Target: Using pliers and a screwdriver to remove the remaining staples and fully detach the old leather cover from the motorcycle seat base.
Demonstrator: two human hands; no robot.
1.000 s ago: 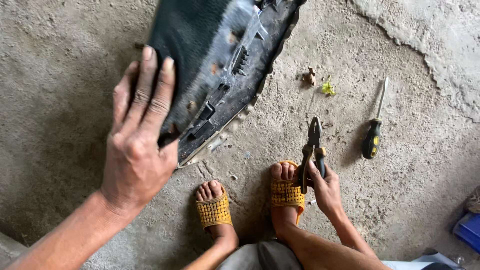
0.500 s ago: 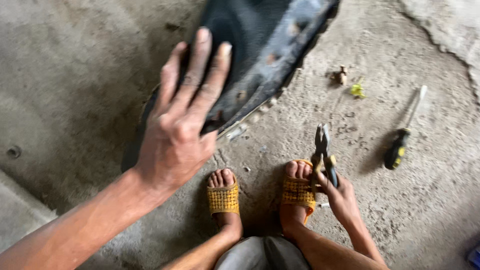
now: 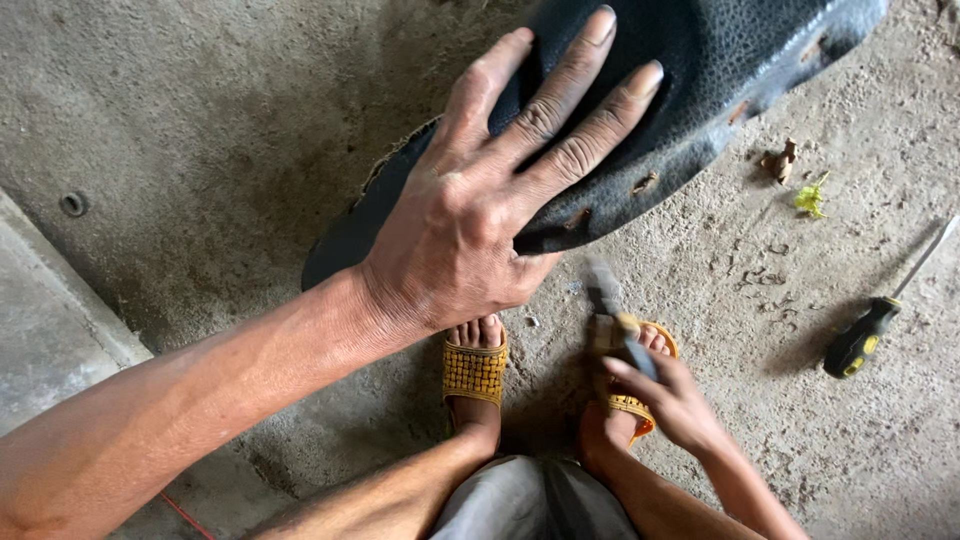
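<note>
My left hand (image 3: 490, 200) lies flat, fingers spread, on a black textured seat cover (image 3: 700, 90) that rests on the concrete floor; small rusty holes dot the cover's edge. My right hand (image 3: 670, 395) grips a pair of pliers (image 3: 608, 305) by the handles, low over my right foot. The pliers are blurred and their tip points up toward the cover's lower edge, just short of it. My feet wear woven yellow sandals (image 3: 474, 370).
A screwdriver (image 3: 872, 325) with a black and yellow handle lies on the floor at the right. A brown scrap (image 3: 778, 160) and a small green leaf (image 3: 810, 197) lie near the cover. A concrete step (image 3: 50, 330) edges the left side.
The cover has been turned from its ribbed underside to its textured outer face and now lies flat. My left hand stays on it. My right hand brought the pliers slightly toward the cover.
</note>
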